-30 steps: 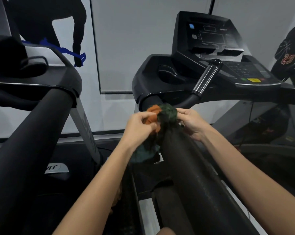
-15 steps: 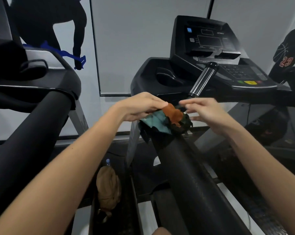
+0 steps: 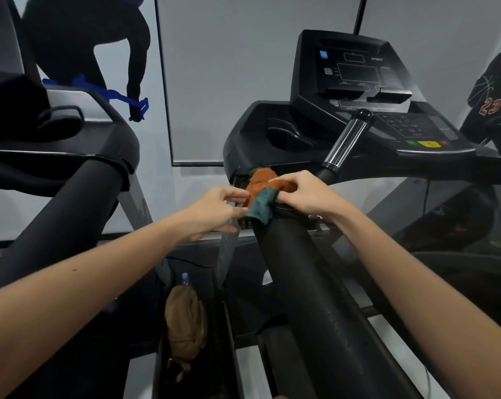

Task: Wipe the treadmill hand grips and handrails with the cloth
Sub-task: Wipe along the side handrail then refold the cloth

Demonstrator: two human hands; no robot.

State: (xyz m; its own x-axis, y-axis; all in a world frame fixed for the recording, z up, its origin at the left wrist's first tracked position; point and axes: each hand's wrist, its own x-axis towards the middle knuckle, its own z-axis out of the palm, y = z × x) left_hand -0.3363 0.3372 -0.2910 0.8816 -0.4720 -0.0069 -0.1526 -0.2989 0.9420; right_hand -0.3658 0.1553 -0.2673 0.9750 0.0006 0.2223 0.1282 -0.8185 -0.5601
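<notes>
Orange-and-teal cloth (image 3: 261, 192), bunched, sits between the two hands on the upper end of the black handrail (image 3: 315, 298), just under the console (image 3: 358, 82) edge. Head view, the only one: left hand (image 3: 217, 208) has thumb and fingertips closed in a pinch on the teal edge nearest it, lower fingers loosely extended. Right hand (image 3: 306, 194) lies over the rail top, fingers curled into the orange folds. Beyond the right hand, apart from the cloth, the chrome hand grip (image 3: 348, 142) rises toward the keypad. Judgement: cloth is light, limp, no stiffness, so it will crumple rather than slide flat; better spread and wrapped round the rail, held by both ends or palmed over the top. Rail surface looks matte, probably grippy, some drag expected. Below the left forearm: a tan bag (image 3: 185, 321) with a blue bottle cap (image 3: 185, 277) showing, on the floor between machines.
</notes>
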